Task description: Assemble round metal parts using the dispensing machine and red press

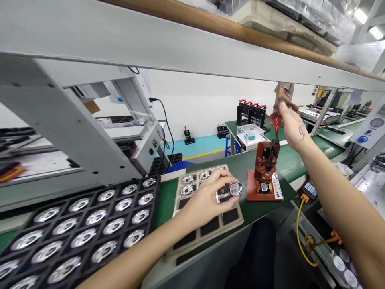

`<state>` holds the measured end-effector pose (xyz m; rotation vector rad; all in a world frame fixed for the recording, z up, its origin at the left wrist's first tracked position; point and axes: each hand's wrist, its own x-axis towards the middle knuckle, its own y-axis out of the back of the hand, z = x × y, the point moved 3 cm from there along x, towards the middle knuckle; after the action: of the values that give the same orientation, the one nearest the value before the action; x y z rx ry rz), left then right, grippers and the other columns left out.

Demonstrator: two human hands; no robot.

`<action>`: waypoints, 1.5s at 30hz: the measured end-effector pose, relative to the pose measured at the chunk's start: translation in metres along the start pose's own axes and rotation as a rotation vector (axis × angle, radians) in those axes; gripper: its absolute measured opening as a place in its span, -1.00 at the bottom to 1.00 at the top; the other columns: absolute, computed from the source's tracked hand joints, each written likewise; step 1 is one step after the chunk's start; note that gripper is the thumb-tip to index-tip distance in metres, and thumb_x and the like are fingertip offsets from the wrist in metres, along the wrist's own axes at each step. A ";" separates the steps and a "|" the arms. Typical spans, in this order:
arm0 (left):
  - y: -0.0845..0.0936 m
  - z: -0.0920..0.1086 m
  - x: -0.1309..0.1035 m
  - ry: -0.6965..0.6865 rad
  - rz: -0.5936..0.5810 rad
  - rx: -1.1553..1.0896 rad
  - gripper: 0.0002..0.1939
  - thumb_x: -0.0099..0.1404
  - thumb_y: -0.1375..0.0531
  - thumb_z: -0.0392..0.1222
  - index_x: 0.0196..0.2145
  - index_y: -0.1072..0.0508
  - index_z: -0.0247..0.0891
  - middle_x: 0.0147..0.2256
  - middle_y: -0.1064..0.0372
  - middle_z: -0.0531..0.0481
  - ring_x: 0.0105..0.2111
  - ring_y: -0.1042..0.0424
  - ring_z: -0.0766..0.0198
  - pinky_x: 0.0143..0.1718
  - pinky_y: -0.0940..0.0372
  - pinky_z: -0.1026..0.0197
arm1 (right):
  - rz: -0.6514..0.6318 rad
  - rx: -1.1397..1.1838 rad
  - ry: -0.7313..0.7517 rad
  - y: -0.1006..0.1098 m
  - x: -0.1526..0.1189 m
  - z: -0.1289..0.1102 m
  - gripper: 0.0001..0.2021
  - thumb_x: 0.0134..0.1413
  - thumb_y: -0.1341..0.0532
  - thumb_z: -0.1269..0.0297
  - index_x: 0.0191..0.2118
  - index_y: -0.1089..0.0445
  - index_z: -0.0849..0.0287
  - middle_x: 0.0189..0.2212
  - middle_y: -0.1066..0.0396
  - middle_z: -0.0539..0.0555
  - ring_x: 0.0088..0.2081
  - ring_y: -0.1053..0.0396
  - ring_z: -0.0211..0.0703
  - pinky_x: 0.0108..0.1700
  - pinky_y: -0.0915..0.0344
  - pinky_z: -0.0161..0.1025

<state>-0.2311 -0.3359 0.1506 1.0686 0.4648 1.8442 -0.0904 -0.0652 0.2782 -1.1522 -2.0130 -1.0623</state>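
My left hand pinches a small round disc with a silver rim and printed marks between thumb and fingers. The hand is over a cream tray whose pockets hold several round metal parts; other pockets show only dark bottoms. Farther right, my right hand is closed around the red lever handle of a small toggle press, and the handle points upward. On the press's red base, a round part sits in the fixture under the plunger. A white label with handwriting lies beside it.
A black tray with rows of silver ring-shaped parts lies at left. A white shelf beam crosses overhead. At right are a keypad device and a yellow cable. A person stands beyond the bench, near black clamp fixtures.
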 end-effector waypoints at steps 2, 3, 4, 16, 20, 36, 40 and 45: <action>-0.001 -0.002 -0.007 -0.018 -0.005 0.003 -0.71 0.36 -0.29 -0.20 0.03 -0.59 -0.12 0.09 -0.52 -0.12 0.09 -0.55 0.03 0.12 -0.46 0.03 | 0.028 -0.008 -0.002 -0.002 -0.029 -0.034 -0.37 0.64 0.05 -0.12 -0.18 -0.61 0.21 -0.33 -0.52 0.03 -0.26 -0.54 -0.20 -0.11 -0.48 -0.18; -0.001 -0.005 -0.011 -0.027 -0.005 0.001 -0.71 0.37 -0.29 -0.20 0.04 -0.58 -0.12 0.09 -0.54 -0.12 0.09 -0.56 0.03 0.13 -0.47 0.02 | 0.039 -0.034 0.019 -0.003 -0.051 -0.046 -0.43 0.65 0.03 -0.08 -0.16 -0.62 0.15 -0.34 -0.49 0.02 -0.23 -0.53 -0.17 -0.07 -0.48 -0.15; 0.000 -0.007 -0.015 -0.035 -0.006 -0.002 -0.71 0.39 -0.29 -0.21 0.05 -0.57 -0.13 0.08 -0.57 -0.11 0.07 -0.58 0.05 0.12 -0.48 0.04 | 0.044 -0.031 0.044 -0.004 -0.073 -0.053 -0.46 0.66 0.03 -0.04 -0.17 -0.62 0.11 -0.34 -0.48 0.02 -0.21 -0.53 -0.13 -0.03 -0.49 -0.11; -0.039 0.034 -0.012 -0.203 -0.090 0.057 -0.64 0.37 -0.28 -0.29 0.11 -0.46 -0.18 -0.14 -0.62 -0.02 -0.28 -0.62 0.13 -0.23 -0.52 0.10 | -0.108 0.026 0.126 -0.008 -0.169 -0.032 -0.64 0.57 -0.06 0.27 0.23 -0.55 0.02 0.17 -0.59 0.19 0.35 -0.43 0.18 0.49 -0.18 0.34; -0.045 0.054 -0.014 -0.297 -0.030 0.120 -0.61 0.37 -0.23 -0.33 0.14 -0.40 -0.22 -0.09 -0.62 -0.11 -0.18 -0.65 0.04 -0.14 -0.57 0.00 | 0.041 0.015 0.031 0.009 -0.210 -0.053 -0.72 0.51 -0.18 0.27 0.17 -0.56 -0.02 0.07 -0.60 0.22 0.17 -0.52 0.20 0.27 -0.42 0.25; -0.061 0.086 -0.004 -0.372 -0.057 0.073 -0.71 0.44 -0.22 -0.24 0.09 -0.37 -0.14 -0.21 -0.58 -0.01 -0.27 -0.64 0.13 -0.25 -0.55 0.12 | -0.191 0.441 -0.697 0.010 -0.252 -0.059 -0.62 0.40 -0.30 -0.12 -0.09 -0.69 0.08 -0.41 -0.57 0.04 -0.37 -0.50 -0.11 -0.24 -0.52 -0.20; -0.062 0.088 -0.003 -0.370 -0.077 0.062 -0.67 0.44 -0.25 -0.25 0.12 -0.36 -0.13 -0.16 -0.60 -0.03 -0.24 -0.66 0.13 -0.23 -0.56 0.13 | -0.190 0.448 -0.695 0.013 -0.252 -0.059 -0.62 0.41 -0.29 -0.12 -0.12 -0.68 0.08 -0.42 -0.57 0.04 -0.38 -0.48 -0.12 -0.25 -0.51 -0.21; -0.063 0.089 -0.001 -0.358 -0.087 0.027 -0.67 0.45 -0.25 -0.25 0.13 -0.36 -0.13 -0.14 -0.61 -0.04 -0.24 -0.66 0.15 -0.22 -0.56 0.13 | -0.175 0.467 -0.698 0.015 -0.252 -0.059 -0.64 0.41 -0.30 -0.11 -0.12 -0.68 0.07 -0.41 -0.57 0.03 -0.37 -0.49 -0.13 -0.25 -0.50 -0.22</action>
<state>-0.1242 -0.3162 0.1559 1.3424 0.3177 1.5320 0.0439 -0.2164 0.1162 -1.1953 -2.7382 -0.2103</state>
